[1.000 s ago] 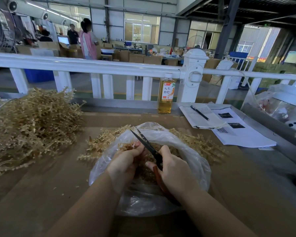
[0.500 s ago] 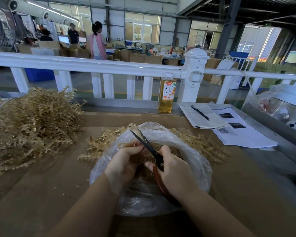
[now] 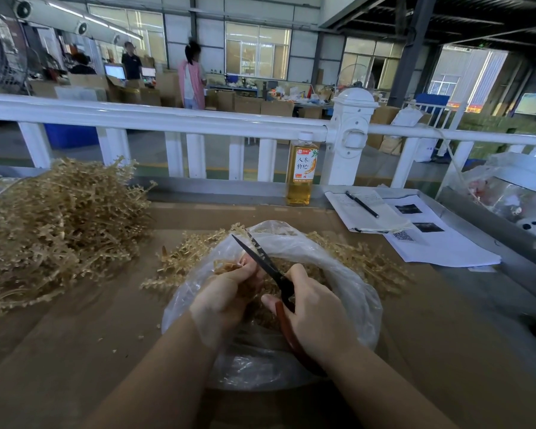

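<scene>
While I watch, my left hand (image 3: 226,300) pinches a tan sprig (image 3: 226,267) over the open bag (image 3: 358,292), at the near middle of the table (image 3: 75,351). My right hand (image 3: 317,314) grips red-handled scissors (image 3: 271,266), blades slightly parted, tips pointing far-left, just beside the sprig. A pile (image 3: 59,224) of similar sprigs lies at the far left.

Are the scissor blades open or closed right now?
Open. The scissors in the right hand show two blade tips apart, beside the sprig the left hand pinches.
</scene>
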Demonstrator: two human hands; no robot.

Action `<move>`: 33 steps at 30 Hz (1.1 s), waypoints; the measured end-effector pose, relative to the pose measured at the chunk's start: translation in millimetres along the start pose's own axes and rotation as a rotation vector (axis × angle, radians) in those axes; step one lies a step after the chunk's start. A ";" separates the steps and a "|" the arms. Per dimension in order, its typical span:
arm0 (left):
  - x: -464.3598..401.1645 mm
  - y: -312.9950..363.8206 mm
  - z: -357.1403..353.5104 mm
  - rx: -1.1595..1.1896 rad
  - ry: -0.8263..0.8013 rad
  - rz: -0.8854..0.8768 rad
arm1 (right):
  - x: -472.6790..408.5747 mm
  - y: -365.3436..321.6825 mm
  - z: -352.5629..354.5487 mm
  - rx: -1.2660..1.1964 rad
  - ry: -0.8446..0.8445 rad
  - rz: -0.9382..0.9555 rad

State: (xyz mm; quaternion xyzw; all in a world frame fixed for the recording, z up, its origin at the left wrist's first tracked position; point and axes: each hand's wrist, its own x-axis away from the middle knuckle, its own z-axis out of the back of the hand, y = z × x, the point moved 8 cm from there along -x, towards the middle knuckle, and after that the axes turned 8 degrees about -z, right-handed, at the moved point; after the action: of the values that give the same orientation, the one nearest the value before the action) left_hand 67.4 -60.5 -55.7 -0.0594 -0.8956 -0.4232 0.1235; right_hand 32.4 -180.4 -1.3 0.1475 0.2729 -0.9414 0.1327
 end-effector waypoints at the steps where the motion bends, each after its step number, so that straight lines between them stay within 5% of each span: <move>1: 0.3 0.1 -1.4 -0.016 -0.009 -0.004 | -0.4 -0.1 -0.1 0.004 0.000 -0.001; 9: 0.6 2.1 -9.2 -0.048 -0.083 -0.023 | -4.2 -0.7 -0.9 0.046 -0.005 0.000; 18: 7.5 7.3 -9.7 0.158 -0.021 -0.021 | -3.0 -0.1 -2.1 0.068 -0.020 0.020; 33: -0.2 1.9 0.1 0.101 0.067 0.004 | -2.7 -2.3 -0.7 0.034 0.011 -0.005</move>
State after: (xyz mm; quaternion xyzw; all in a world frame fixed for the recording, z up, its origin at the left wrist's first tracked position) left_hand 68.0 -59.2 -54.4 -0.0405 -0.9112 -0.3787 0.1569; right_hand 34.3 -177.7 0.3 0.1540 0.2579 -0.9454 0.1263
